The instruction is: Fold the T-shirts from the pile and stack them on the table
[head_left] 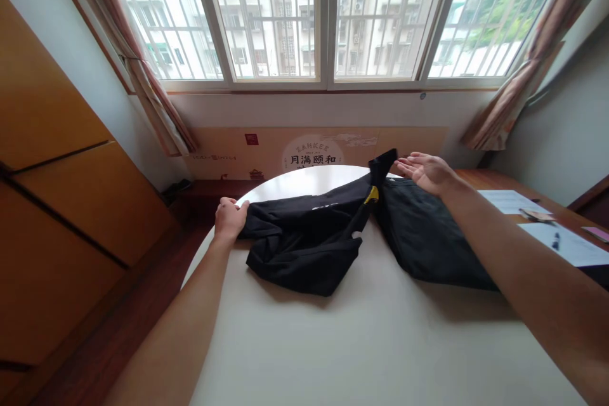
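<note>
A crumpled black cloth garment [304, 244] lies on the round white tabletop [371, 336], and a second dark stretch of the same or a similar fabric [428, 235] spreads to its right. A small yellow tag [372, 195] shows where the two meet. My left hand [230, 219] sits at the garment's left end, with its fingers curled over the cloth. My right hand [425, 173] hovers palm up with its fingers apart, just past the far edge of the dark fabric. It holds nothing.
A wooden desk [495, 181] at the right carries papers [561, 244] and a pen [556, 240]. Orange wardrobe doors [57, 158] stand at the left. A barred window [323, 19] with curtains and a printed board [314, 152] lie beyond the table.
</note>
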The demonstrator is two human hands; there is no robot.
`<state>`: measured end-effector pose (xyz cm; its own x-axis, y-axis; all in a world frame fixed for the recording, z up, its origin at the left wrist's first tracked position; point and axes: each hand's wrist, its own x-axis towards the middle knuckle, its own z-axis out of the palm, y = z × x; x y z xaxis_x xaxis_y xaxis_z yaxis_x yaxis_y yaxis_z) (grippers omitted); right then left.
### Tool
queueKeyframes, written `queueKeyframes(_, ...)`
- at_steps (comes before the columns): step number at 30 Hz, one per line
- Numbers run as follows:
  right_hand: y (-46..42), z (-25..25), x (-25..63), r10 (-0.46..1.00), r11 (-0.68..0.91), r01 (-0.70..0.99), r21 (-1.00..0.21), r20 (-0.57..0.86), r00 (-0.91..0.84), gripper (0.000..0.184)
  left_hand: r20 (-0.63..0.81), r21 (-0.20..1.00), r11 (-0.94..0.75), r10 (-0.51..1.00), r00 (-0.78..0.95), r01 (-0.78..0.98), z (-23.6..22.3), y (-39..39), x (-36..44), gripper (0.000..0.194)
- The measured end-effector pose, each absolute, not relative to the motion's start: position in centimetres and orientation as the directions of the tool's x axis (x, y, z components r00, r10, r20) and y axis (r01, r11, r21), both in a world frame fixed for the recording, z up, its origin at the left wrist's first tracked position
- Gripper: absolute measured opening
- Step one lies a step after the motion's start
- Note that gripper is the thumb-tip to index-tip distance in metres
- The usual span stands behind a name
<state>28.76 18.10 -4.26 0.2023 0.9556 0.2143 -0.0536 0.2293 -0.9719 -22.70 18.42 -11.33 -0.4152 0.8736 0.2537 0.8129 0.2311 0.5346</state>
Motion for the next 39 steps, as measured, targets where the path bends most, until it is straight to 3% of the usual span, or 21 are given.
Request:
queueKeyframes(3,16.9,-5.1,25.1,0.922,0.257,0.226,-0.94,0.309,0.234,0.042,0.253,0.394,0.208,0.912,-0.323,0.896,-10.9,17.6,-21.7,0.052)
queueKeyframes(5,13.6,-6.5,21.2,0.912,0.358,0.522,-0.774,0.41,-0.018,0.047,0.218,0.362,0.017,0.971,-0.102,0.932,-10.8,17.2,-21.2,0.052)
queueKeyframes(7,9.5,-8.4,17.1,0.849,0.52,0.609,-0.6,0.283,-0.446,0.058,0.146,0.391,-0.203,0.977,0.158,0.898,-11.0,16.8,-20.9,0.056)
queueKeyframes(8,7.6,-9.2,15.4,0.804,0.576,0.649,-0.497,0.205,-0.558,0.07,0.101,0.413,-0.268,0.963,0.248,0.871,-11.2,16.7,-20.9,0.06)
queueKeyframes(9,6.0,-9.9,13.9,0.787,0.601,0.692,-0.4,0.143,-0.601,0.069,0.06,0.43,-0.292,0.954,0.295,0.854,-11.4,16.7,-21.0,0.063)
queueKeyframes(11,4.0,-10.5,12.5,0.797,0.593,0.749,-0.296,0.079,-0.599,0.041,0.004,0.443,-0.264,0.956,0.293,0.857,-12.0,16.7,-21.4,0.071)
queueKeyframes(13,3.1,-9.9,13.0,0.831,0.547,0.762,-0.346,0.121,-0.542,0.02,-0.031,0.455,-0.191,0.973,0.23,0.87,-12.5,16.8,-21.9,0.083)
queueKeyframes(16,2.2,-7.3,16.5,0.866,0.495,0.692,-0.526,0.238,-0.439,0.026,-0.061,0.413,-0.122,0.985,0.161,0.903,-13.2,17.3,-22.5,0.094)
queueKeyframes(19,0.0,-4.5,20.5,0.882,0.465,0.66,-0.59,0.243,-0.403,0.032,-0.048,0.332,-0.097,0.992,0.119,0.938,-13.7,17.9,-23.0,0.095)
queueKeyframes(21,-1.7,-3.3,22.3,0.877,0.426,0.676,-0.602,0.091,-0.472,0.036,-0.017,0.289,-0.044,0.999,0.051,0.956,-13.8,18.0,-23.1,0.092)
queueKeyframes(24,-3.3,-3.5,22.9,0.761,0.31,0.719,-0.622,-0.291,-0.58,0.038,0.114,0.214,0.076,0.988,-0.102,0.974,-13.0,17.5,-22.2,0.08)
queueKeyframes(26,-3.2,-4.6,22.2,0.724,0.25,0.724,-0.643,-0.372,-0.581,0.041,0.234,0.195,0.125,0.957,-0.17,0.973,-11.9,16.6,-20.8,0.066)
queueKeyframes(29,-2.5,-6.7,20.3,0.835,0.276,0.686,-0.674,-0.186,-0.518,0.046,0.269,0.284,-0.098,0.963,0.019,0.954,-10.1,14.7,-17.9,0.041)
queueKeyframes(31,-2.2,-8.1,19.1,0.868,0.332,0.678,-0.656,-0.07,-0.492,0.047,0.155,0.411,-0.348,0.937,0.312,0.842,-9.1,13.2,-16.1,0.026)
queueKeyframes(33,-2.1,-9.2,18.1,0.853,0.386,0.685,-0.618,-0.044,-0.52,0.053,0.045,0.532,-0.461,0.853,0.521,0.71,-8.5,11.8,-14.8,0.016)
queueKeyframes(34,-2.2,-9.6,17.7,0.84,0.408,0.696,-0.591,-0.056,-0.54,0.058,0.013,0.567,-0.468,0.828,0.561,0.678,-8.3,11.1,-14.4,0.017)
queueKeyframes(36,-2.3,-10.4,17.0,0.819,0.443,0.728,-0.523,-0.094,-0.566,0.069,-0.033,0.59,-0.446,0.82,0.572,0.674,-8.1,10.0,-13.7,0.037)
queueKeyframes(39,-2.2,-11.5,16.1,0.823,0.467,0.777,-0.422,-0.115,-0.557,0.084,-0.134,0.519,-0.423,0.818,0.56,0.743,-8.0,8.7,-12.9,0.094)
